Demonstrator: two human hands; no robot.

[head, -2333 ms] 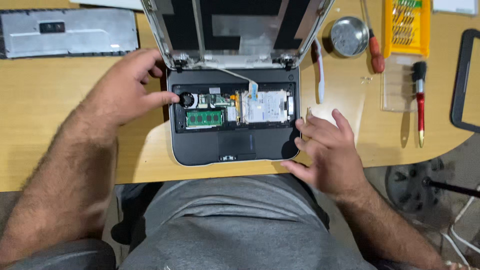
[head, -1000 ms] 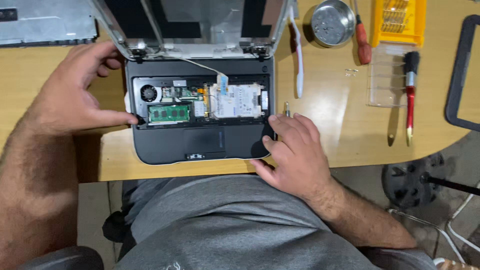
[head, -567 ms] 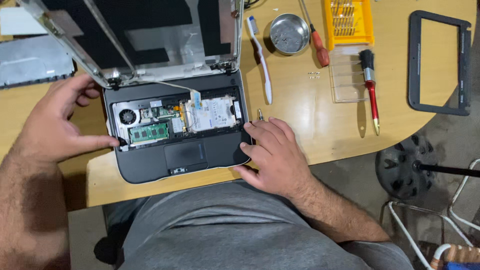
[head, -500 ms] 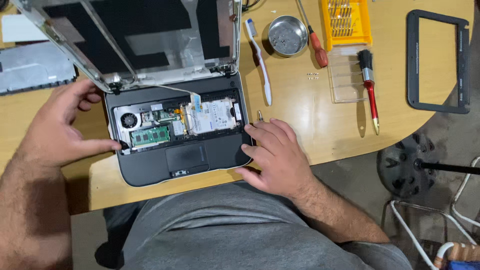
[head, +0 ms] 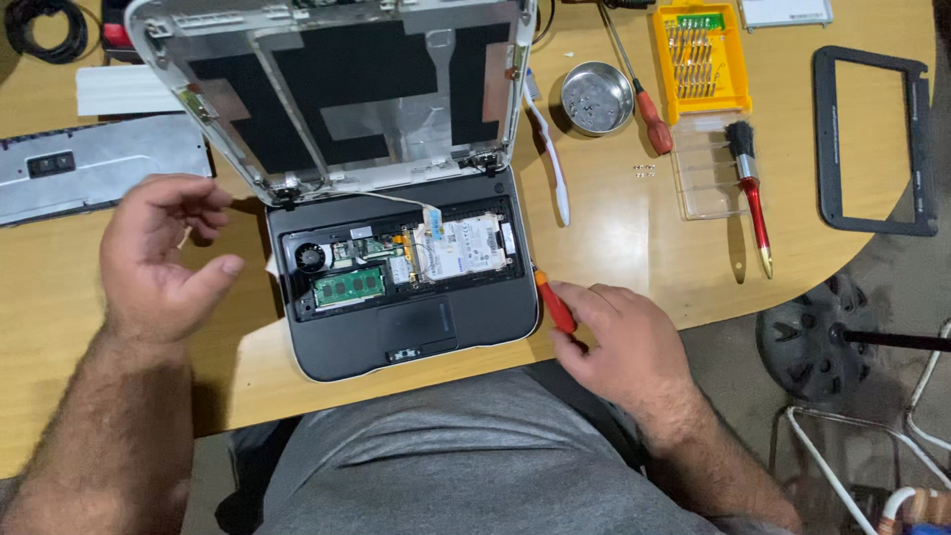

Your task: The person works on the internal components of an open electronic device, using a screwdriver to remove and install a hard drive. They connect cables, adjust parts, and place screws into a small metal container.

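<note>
Hands first: the right hand, lower right of centre, is clamped on a small orange-handled screwdriver, whose tip end points up-left toward the right edge of the laptop. The left hand, at centre left, holds nothing; its fingers are loosely curled and spread, raised just left of the laptop and not touching it.

The laptop sits at the centre of the frame on a wooden table, near the table's front edge. Its keyboard cover is off, exposing a fan, a green memory module and a silver hard drive. The lid stands open toward the upper centre, its screen removed, bare metal and black backing showing.

Upper right of the laptop: a white plastic tool lies beside the lid, then a round metal dish, a red-handled screwdriver, a yellow bit case and a red-handled brush. A few loose screws lie between dish and brush. A black screen frame lies at far right. A grey keyboard panel lies at upper left.
</note>
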